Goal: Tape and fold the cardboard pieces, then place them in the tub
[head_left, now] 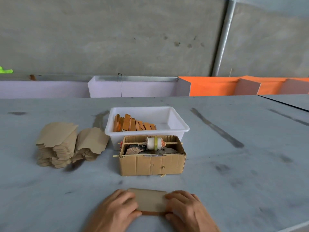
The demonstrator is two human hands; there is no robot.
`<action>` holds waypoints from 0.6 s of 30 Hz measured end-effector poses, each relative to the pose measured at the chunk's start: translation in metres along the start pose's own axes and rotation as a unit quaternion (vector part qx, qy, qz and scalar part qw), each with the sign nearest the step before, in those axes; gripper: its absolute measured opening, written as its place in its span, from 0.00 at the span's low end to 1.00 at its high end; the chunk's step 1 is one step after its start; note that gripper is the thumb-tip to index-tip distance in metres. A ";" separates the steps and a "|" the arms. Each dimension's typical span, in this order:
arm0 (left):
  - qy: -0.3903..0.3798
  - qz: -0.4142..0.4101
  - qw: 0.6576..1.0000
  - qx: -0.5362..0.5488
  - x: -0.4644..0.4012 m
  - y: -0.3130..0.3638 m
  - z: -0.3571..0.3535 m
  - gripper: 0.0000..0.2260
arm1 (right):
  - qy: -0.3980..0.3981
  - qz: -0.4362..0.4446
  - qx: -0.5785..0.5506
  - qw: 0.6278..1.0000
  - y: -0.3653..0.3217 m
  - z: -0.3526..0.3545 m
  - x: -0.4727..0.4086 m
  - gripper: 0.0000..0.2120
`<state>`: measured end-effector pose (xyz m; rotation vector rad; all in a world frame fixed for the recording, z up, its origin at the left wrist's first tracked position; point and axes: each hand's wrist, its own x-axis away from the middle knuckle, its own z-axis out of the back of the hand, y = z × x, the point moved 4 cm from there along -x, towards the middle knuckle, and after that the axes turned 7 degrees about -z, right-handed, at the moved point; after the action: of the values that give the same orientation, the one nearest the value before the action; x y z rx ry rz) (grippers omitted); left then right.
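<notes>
A small brown cardboard piece (151, 200) lies flat on the grey table near the front edge. My left hand (117, 210) holds its left end and my right hand (185, 209) its right end, fingers on top and thumbs at the near edge. Behind it stands a cardboard box (151, 163) with a roll of tape (154, 143) on a stick across its open top. A white tub (177, 127) behind the box holds several folded orange-brown pieces (133, 125) in its left half. A stack of flat cardboard pieces (66, 144) sits to the left.
The grey table (234, 173) runs wide to the right and left. Low lilac and orange dividers (209, 87) stand along its far edge below a concrete wall. The table's front right corner shows at the bottom right.
</notes>
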<state>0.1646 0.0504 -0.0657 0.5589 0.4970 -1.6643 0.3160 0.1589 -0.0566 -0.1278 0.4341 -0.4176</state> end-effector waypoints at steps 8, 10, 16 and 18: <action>0.099 0.351 0.869 0.335 -0.005 -0.033 0.008 0.17 | 0.050 -0.208 -0.270 0.939 0.018 0.019 -0.020 0.03; 0.128 0.372 0.850 0.352 -0.016 -0.037 0.017 0.14 | 0.124 -0.249 -0.284 0.918 0.018 0.032 -0.026 0.08; 0.191 0.427 0.794 0.389 -0.034 -0.043 0.024 0.08 | 0.156 -0.332 -0.406 0.837 0.012 0.042 -0.038 0.14; 0.189 0.427 0.793 0.392 -0.038 -0.039 0.024 0.09 | 0.072 -0.366 -0.501 0.781 0.007 0.033 -0.044 0.18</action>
<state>0.1289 0.0715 -0.0229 1.4951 -0.2258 -0.7920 0.2968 0.1843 -0.0114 -1.3551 0.7237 -0.9335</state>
